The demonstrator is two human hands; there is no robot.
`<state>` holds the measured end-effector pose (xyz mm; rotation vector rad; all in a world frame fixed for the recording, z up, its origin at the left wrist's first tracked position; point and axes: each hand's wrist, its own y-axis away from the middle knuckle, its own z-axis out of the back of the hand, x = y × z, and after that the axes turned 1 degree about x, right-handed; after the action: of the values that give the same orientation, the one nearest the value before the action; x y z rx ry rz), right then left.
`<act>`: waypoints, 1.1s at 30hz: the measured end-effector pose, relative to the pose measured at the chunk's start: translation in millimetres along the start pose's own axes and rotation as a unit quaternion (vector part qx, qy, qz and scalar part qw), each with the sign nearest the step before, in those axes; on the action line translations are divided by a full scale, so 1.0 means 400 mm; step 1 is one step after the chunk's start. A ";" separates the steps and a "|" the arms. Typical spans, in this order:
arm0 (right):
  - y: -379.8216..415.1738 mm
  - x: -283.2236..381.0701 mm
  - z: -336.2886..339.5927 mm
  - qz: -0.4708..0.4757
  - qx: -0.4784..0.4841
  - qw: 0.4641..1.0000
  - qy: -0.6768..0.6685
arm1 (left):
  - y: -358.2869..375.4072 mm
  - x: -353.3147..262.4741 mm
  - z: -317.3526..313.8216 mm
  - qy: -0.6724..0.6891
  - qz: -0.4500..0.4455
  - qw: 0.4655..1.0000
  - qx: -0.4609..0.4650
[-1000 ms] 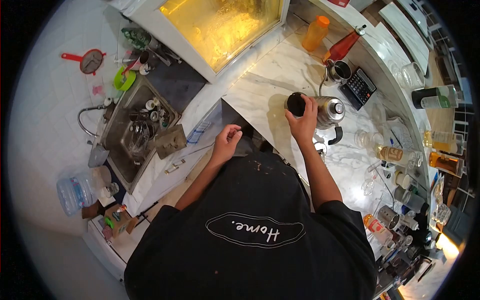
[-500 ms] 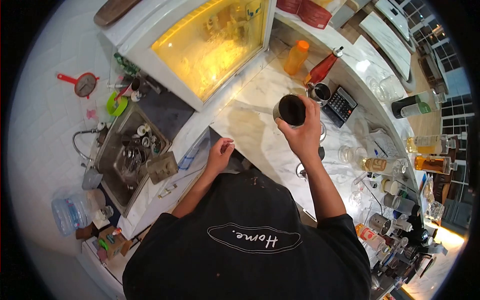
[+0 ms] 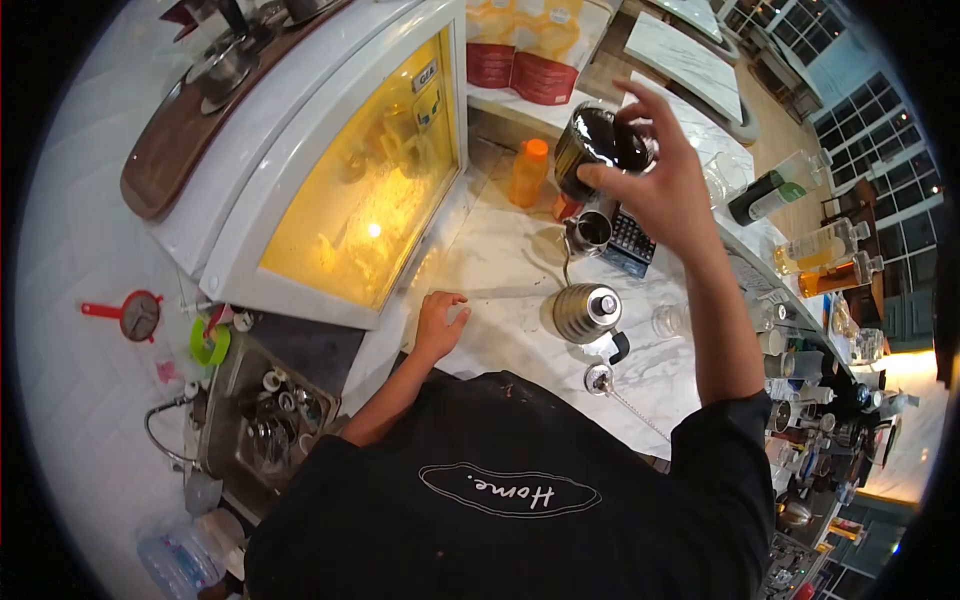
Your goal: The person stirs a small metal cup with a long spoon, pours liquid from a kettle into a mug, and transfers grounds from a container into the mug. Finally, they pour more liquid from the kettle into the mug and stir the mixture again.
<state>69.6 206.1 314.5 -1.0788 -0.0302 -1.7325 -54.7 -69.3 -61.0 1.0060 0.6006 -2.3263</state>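
Metal sink (image 3: 325, 408), holding dishes, beyond and left of the left fingers. A glass-fronted case (image 3: 370, 225) glows yellow above them in view. The left hand (image 3: 440, 325) is over the marble counter (image 3: 490, 345), holding nothing, its thumb and fingers (image 3: 447, 298) apart. An orange bottle (image 3: 529, 175) stands between the two hands. Lower than the right fingers in view are a steel kettle (image 3: 588, 312) and a small steel cup (image 3: 592, 230). The raised right hand (image 3: 625, 150) has thumb and fingers clamped on a dark, shiny cup (image 3: 585, 150), tilted above the counter. A black calculator (image 3: 632, 243) lies partly behind that hand.
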 end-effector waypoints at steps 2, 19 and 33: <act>-0.050 -0.002 0.027 0.015 -0.007 1.000 0.015 | -0.027 0.014 -0.005 -0.032 -0.024 0.999 0.016; -0.270 -0.280 0.032 -0.095 -0.019 0.991 0.096 | -0.087 0.048 0.016 -0.185 -0.068 0.980 0.016; -0.300 -0.465 -0.052 -0.155 -0.010 0.983 0.101 | -0.131 0.024 0.018 -0.196 -0.044 0.978 0.047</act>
<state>-27.1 388.7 232.6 -0.9438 -0.0553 -2.1202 -96.6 -36.5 -53.9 0.5395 0.3854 -2.5554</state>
